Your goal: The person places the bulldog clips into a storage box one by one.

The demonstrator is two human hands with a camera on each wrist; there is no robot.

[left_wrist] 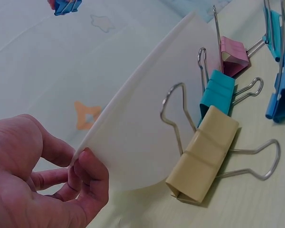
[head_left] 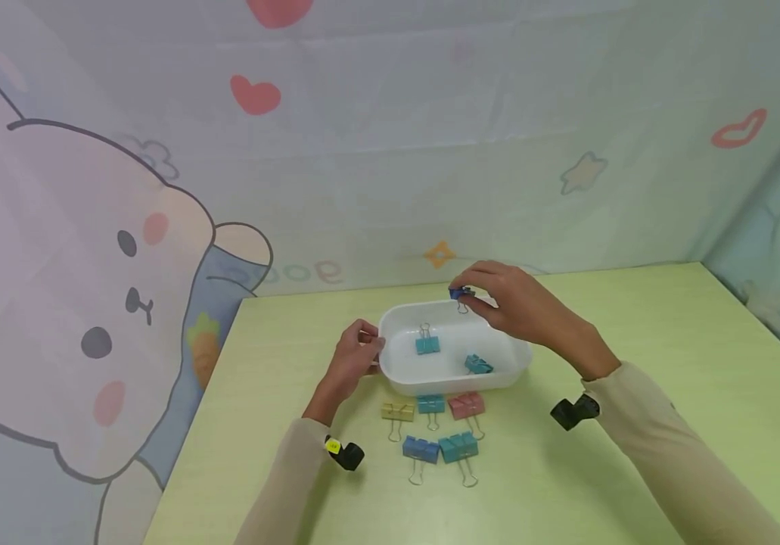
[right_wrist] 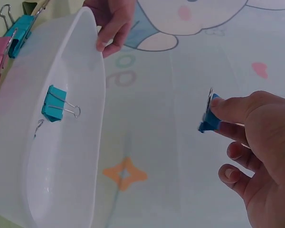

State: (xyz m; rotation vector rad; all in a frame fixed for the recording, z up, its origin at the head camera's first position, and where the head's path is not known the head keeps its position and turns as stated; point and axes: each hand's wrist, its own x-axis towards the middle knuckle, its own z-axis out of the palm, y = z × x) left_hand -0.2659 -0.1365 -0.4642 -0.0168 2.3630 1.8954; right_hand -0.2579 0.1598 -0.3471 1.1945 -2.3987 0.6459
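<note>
My left hand [head_left: 351, 357] grips the left end of a white plastic tub [head_left: 445, 381], thumb and fingers pinching its rim in the left wrist view. Above the tub's far side, my right hand [head_left: 511, 301] pinches a blue binder clip [right_wrist: 211, 116] between thumb and forefinger, its other fingers loosely bent. Two teal binder clips lie in the tub: one [head_left: 427, 345] toward the left, another [head_left: 478, 364] near the front right. The right wrist view shows one of them plainly, while the tub wall mostly hides the other.
In front of the tub stand a yellow clip [head_left: 398, 411], a teal clip [head_left: 431, 404] and a pink clip [head_left: 466, 405]. Nearer me are a blue clip [head_left: 420, 449] and a larger teal clip [head_left: 458, 446]. A printed cloth [head_left: 390, 182] hangs behind the table [head_left: 669, 393].
</note>
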